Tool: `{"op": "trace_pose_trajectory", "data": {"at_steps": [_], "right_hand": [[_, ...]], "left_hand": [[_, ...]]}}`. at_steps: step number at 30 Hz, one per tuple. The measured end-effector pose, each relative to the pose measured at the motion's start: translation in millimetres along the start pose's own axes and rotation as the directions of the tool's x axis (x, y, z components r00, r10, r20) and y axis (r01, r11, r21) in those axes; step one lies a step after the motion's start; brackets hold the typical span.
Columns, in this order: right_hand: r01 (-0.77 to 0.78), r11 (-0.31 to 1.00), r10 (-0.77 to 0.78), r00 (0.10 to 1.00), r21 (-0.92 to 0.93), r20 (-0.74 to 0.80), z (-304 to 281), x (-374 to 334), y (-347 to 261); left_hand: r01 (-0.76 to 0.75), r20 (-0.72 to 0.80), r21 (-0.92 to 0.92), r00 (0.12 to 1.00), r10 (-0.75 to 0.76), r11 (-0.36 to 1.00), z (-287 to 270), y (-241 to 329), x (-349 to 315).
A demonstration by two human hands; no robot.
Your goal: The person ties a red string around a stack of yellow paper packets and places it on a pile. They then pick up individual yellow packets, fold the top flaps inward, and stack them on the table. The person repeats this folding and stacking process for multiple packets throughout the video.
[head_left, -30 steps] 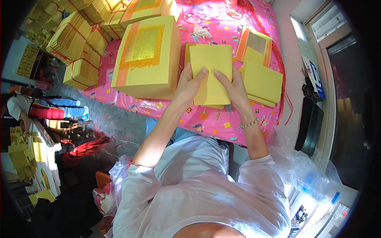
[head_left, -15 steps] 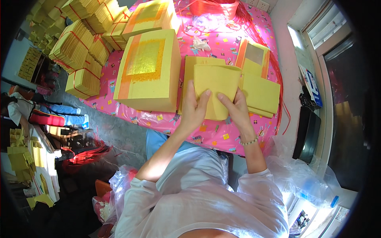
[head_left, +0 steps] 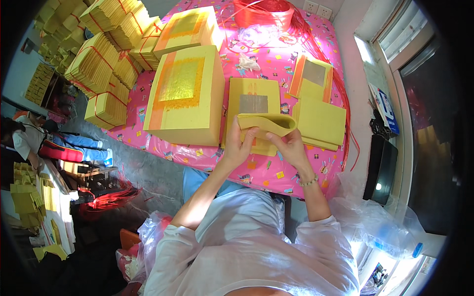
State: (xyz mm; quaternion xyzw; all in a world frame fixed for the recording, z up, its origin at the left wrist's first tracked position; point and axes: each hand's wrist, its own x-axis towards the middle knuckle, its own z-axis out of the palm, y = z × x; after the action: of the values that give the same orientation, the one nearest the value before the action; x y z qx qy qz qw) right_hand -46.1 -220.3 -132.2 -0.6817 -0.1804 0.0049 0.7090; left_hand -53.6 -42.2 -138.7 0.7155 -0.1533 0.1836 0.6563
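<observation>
Between my two hands is a folded stack of yellow paper [head_left: 269, 123], its edge turned toward me and bowed into a loop at the right. My left hand [head_left: 241, 144] grips its left end, thumb in front. At the right end my right hand [head_left: 291, 147] holds it the same way, a beaded bracelet on the wrist. Beneath lies a flat yellow sheet [head_left: 253, 86] with a silver patch and orange marks, partly hidden by the held paper. A small pile of plain yellow paper [head_left: 321, 121] rests just to the right, below a sheet with a silver square [head_left: 311, 74].
Two tall yellow paper stacks with gold patches [head_left: 182, 81] stand left on the pink patterned table cover [head_left: 237, 170]. Farther left are bundles tied with red strips [head_left: 106, 106]. A red basket [head_left: 264, 15] and red strips lie at the back. Another person [head_left: 29, 138] sits far left.
Both hands have tilted the folded paper up, so its edge now faces me and the loop shows. The silver patch on the sheet beneath has come into sight.
</observation>
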Motion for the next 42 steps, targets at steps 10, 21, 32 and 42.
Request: {"op": "trace_pose_trajectory", "data": {"at_steps": [10,21,32,42], "right_hand": [[-0.106,0.994,0.106,0.994,0.032,0.008,-4.6,-5.7,18.7],[-0.158,0.985,0.156,0.987,-0.065,-0.038,-10.3,2.9,-5.5],[-0.405,0.907,0.404,0.914,0.111,0.037,-12.8,36.1,-32.7],[-0.398,0.905,0.397,0.917,0.152,0.04,-8.5,36.9,-28.1]], "left_hand": [[0.025,0.0,0.084,1.0,-0.025,0.996,4.4,-9.6,-10.1],[0.086,0.007,-0.067,0.996,-0.085,0.994,8.6,-0.3,3.5],[0.664,0.335,-0.371,0.748,-0.573,0.649,-14.1,27.7,45.6],[0.656,0.294,-0.37,0.754,-0.587,0.658,-14.0,30.5,42.5]]}}
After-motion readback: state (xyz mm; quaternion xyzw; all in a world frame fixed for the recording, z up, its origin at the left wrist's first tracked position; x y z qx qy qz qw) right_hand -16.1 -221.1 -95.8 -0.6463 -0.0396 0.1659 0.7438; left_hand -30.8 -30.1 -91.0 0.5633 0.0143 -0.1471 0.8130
